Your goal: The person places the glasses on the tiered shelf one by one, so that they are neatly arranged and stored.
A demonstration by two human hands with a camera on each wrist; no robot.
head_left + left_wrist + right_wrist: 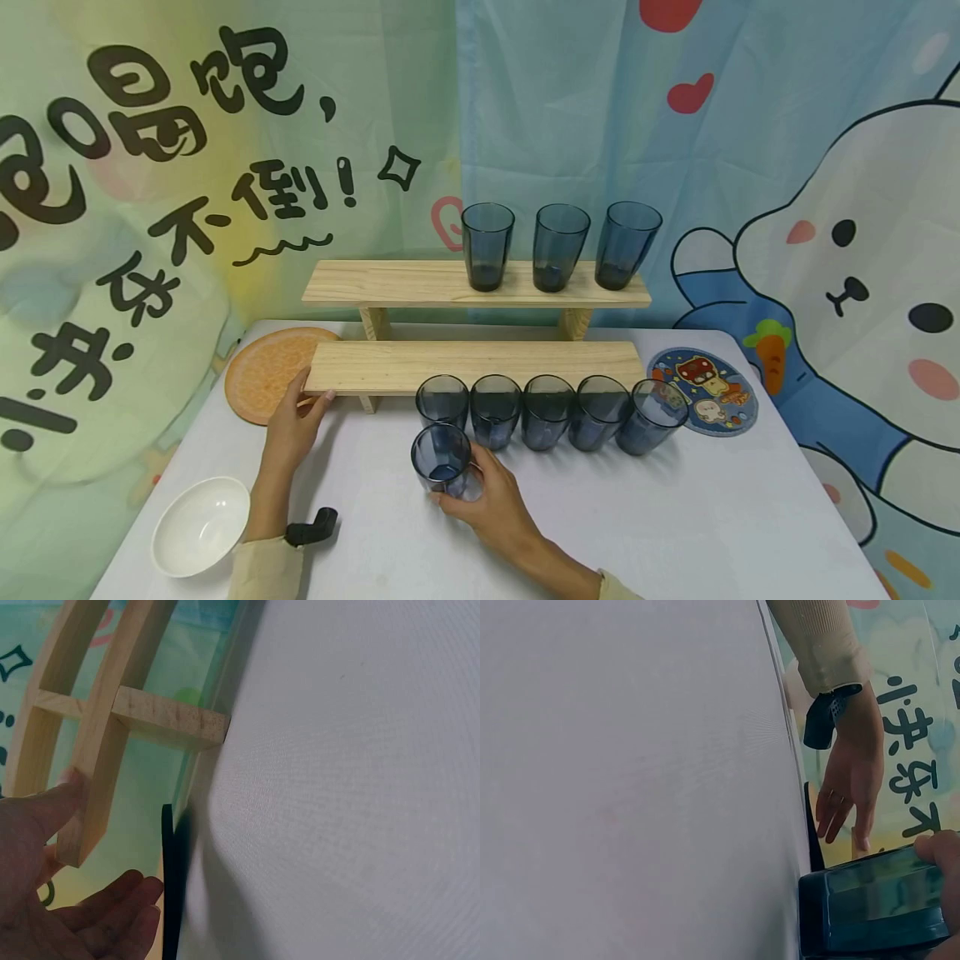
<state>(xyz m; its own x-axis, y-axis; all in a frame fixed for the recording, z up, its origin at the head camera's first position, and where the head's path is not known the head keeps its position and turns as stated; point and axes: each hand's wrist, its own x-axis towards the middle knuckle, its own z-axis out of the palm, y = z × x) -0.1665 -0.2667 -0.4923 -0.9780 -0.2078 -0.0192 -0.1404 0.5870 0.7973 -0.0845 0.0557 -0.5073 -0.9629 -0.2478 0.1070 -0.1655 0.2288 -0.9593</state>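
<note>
My right hand (495, 508) grips a dark blue glass tumbler (441, 458) from its right side, upright, in front of a row of glasses. In the right wrist view the tumbler (877, 907) is at the lower right, with the thumb on its side. My left hand (292, 425) holds the left end of the lower board of a two-tier wooden shelf (450, 362). In the left wrist view its thumb lies on the board (97, 780), and the other fingers are spread below. Several matching glasses (547, 417) stand in a row before the lower board.
Three more blue glasses (551, 250) stand on the upper board (390, 283). A round orange mat (255, 375) lies behind the left hand, and a blue patterned mat (712, 396) at the right. A white bowl (201, 527) sits at the table's left front. Printed cloth (555, 100) hangs behind.
</note>
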